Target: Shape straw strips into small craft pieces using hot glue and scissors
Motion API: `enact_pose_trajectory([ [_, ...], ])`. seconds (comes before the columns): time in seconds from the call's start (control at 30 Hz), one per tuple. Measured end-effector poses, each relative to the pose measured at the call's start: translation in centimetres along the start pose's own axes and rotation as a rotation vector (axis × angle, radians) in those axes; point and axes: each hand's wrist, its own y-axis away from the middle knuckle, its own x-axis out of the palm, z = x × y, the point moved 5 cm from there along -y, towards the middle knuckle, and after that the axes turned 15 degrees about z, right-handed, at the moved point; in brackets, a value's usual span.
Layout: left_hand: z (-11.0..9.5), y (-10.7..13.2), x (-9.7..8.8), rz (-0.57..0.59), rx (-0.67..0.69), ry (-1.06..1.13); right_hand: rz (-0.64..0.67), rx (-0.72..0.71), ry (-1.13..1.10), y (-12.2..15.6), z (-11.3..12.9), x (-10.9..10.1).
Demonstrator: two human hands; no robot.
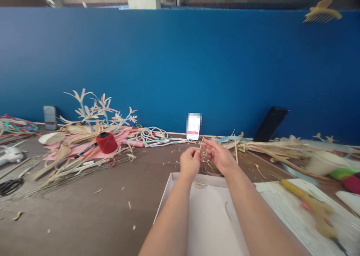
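Observation:
Both my forearms reach forward over a shallow white box (165, 196) on a brown table. My left hand (190, 161) is closed in a loose fist that pinches thin pale straw strips (203, 151). Close beside it on the right, my right hand (218, 155) has its fingers stretched out toward the same strips, touching them. Bits of straw lie on the table below the hands.
A red thread spool (107, 142), pink sheets, straw flowers (95, 111) and long stalks lie at left. Coiled cords (153, 136) and a small card (194, 126) sit by the blue wall. Straw bundles (275, 148), a white bowl (323, 162), printed paper and a yellow tool (309, 203) lie at right. Black scissors (9, 185) rest at far left.

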Motion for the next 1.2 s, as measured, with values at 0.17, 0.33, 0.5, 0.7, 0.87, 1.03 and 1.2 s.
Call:
enact_pose_trajectory([
  [0.17, -0.3, 0.0, 0.1, 0.011, -0.022, 0.151, 0.158, 0.002, -0.041, 0.1, -0.2, 0.7],
  [0.33, -0.3, 0.1, 0.3, 0.024, -0.023, 0.191, 0.250, -0.007, -0.037, 0.0, -0.5, 1.1],
  [0.5, -0.4, 0.1, 0.4, 0.034, 0.008, 0.153, 0.264, 0.011, -0.037, 0.0, -0.9, 1.2],
  [0.7, -0.4, 0.2, 0.4, 0.030, -0.006, 0.146, 0.269, 0.030, -0.059, 0.0, -1.3, 1.2],
  [0.87, -0.2, 0.2, 0.2, 0.010, 0.018, 0.060, 0.253, 0.033, -0.043, -0.1, -1.3, 1.0],
  [1.03, 0.1, 0.1, -0.2, -0.051, 0.067, -0.082, 0.203, 0.029, -0.034, -0.3, -1.3, 0.6],
  [1.2, 0.0, 0.2, -0.4, -0.098, 0.099, -0.199, 0.172, 0.026, -0.031, -0.2, -1.2, 0.6],
])
